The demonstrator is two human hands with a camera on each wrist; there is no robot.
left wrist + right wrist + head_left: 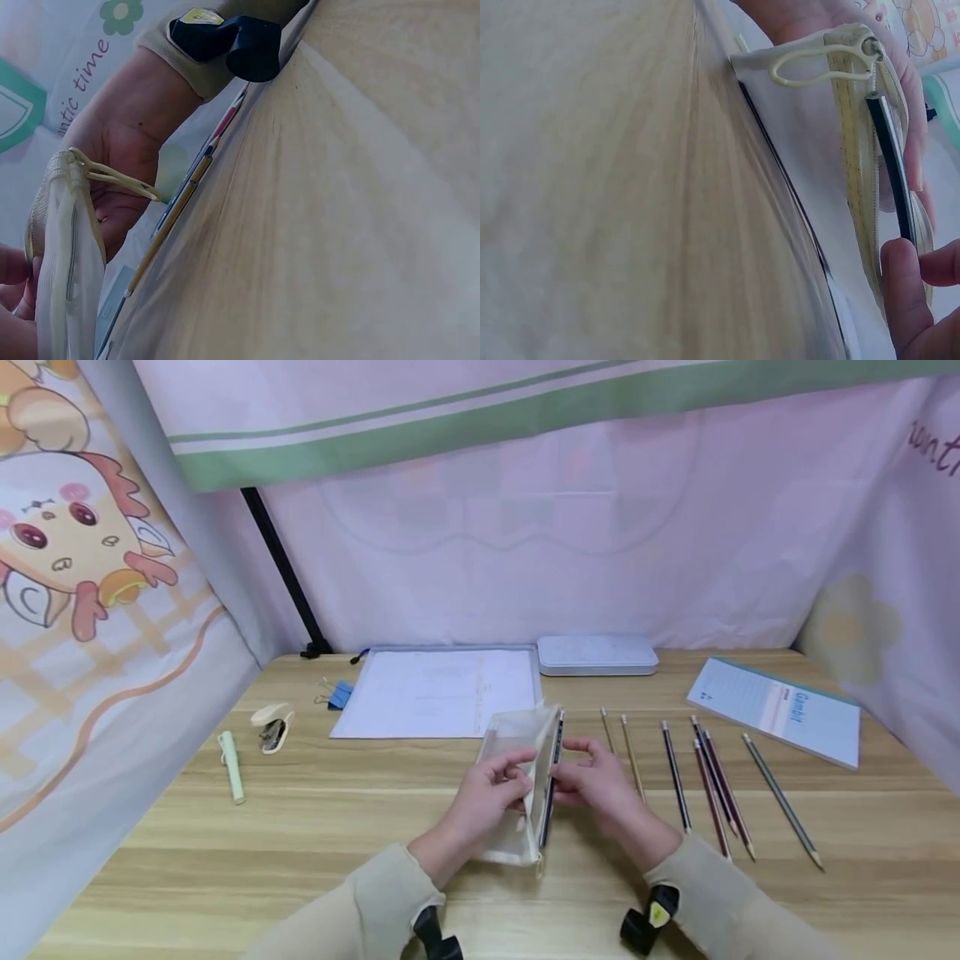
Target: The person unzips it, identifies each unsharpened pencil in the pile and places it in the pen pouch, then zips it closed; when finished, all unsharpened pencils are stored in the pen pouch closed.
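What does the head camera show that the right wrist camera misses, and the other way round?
Only the head view shows the stapler, the notepad and the loose pencils at the right. Only the right wrist view clearly shows the zipper teeth and the full shape of the cord loop on the pouch. Both show the dark pencil at the pouch's opening, the left hand on the pouch, and the right hand pinching the pencil.

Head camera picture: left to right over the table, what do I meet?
Pale green pen-shaped thing, cream stapler, blue binder clip, pale pouch, right hand, dark pencil, bunch of pencils, grey-green pencil.
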